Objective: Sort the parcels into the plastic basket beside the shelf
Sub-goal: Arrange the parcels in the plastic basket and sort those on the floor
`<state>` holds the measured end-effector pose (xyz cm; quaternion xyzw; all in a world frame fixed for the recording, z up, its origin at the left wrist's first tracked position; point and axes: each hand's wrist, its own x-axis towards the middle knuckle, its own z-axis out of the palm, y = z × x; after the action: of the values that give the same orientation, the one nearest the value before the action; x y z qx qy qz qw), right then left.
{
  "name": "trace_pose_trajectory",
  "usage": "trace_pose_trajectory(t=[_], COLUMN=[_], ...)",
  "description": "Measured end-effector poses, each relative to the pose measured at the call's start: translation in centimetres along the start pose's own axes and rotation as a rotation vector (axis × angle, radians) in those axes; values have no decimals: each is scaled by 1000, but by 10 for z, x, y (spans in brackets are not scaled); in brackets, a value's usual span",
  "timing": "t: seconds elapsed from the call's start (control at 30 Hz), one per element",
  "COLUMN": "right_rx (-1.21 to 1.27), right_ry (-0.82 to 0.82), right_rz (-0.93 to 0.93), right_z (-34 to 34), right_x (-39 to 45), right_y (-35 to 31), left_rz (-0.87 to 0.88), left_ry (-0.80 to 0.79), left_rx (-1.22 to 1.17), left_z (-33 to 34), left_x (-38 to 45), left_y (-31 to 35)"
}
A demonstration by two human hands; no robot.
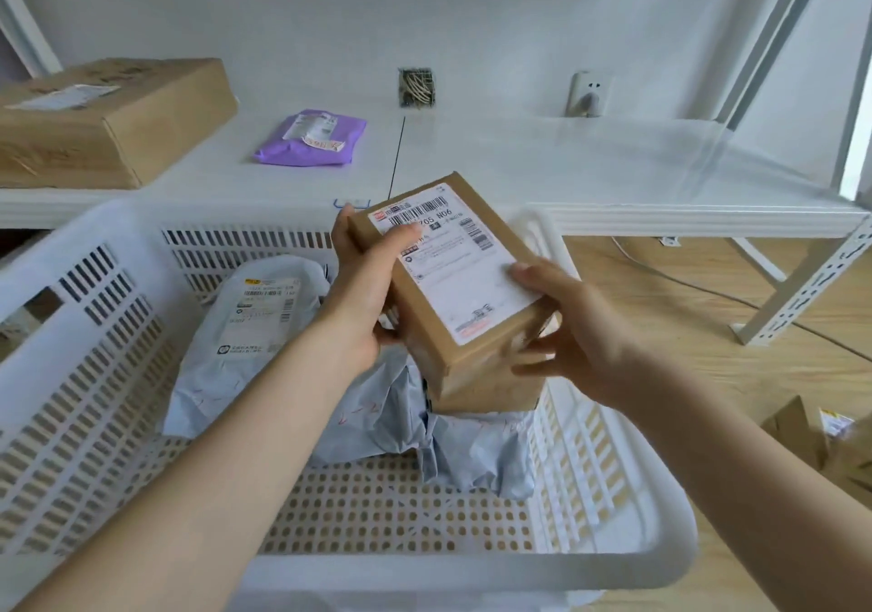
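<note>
A small brown cardboard parcel [465,309] with a white shipping label hangs over the right part of the white plastic basket [94,375]. My left hand [368,286] grips its left side, thumb on the label. My right hand [566,328] holds its right side, fingers spread under the box. Inside the basket lie a grey mailer bag [236,342] with a label and a pale blue bag [472,451], partly hidden below the box. On the white shelf [566,163] behind rest a purple mailer [314,139] and a large cardboard box [104,121].
The shelf's metal leg [802,281] stands on the wooden floor to the right. More cardboard parcels [830,446] lie on the floor at the right edge. A wall socket [587,92] and an open wall box with wires [416,88] sit behind the shelf.
</note>
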<state>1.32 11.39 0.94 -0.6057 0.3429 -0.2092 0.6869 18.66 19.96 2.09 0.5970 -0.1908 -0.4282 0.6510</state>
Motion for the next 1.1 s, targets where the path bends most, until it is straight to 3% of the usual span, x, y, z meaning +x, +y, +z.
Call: trace_pose_trajectory(t=[0.1,0.23,0.47,0.63,0.8,1.1], right_rx=[-136,-62,-258,-595,-852,-1418], right_ry=[-79,-135,-216,-351,-336,-432], right_rz=[7,53,214,375,486,584], right_z=[-3,-11,-21,-7,10,21], right_x=[1,6,1,-4,-3,12], right_y=[4,6,16,16,31,48], left_rz=[35,-1,-171,-376,-478,-490], left_ry=[-89,-335,-509,-615,-665,-711], left_rx=[103,235,399,632,759,1017], left_z=[-7,-11,-21,-23,-15,-4], left_x=[0,-7,-8,-14,-8,4], left_y=[-4,-19,-41,-47,-81,-127])
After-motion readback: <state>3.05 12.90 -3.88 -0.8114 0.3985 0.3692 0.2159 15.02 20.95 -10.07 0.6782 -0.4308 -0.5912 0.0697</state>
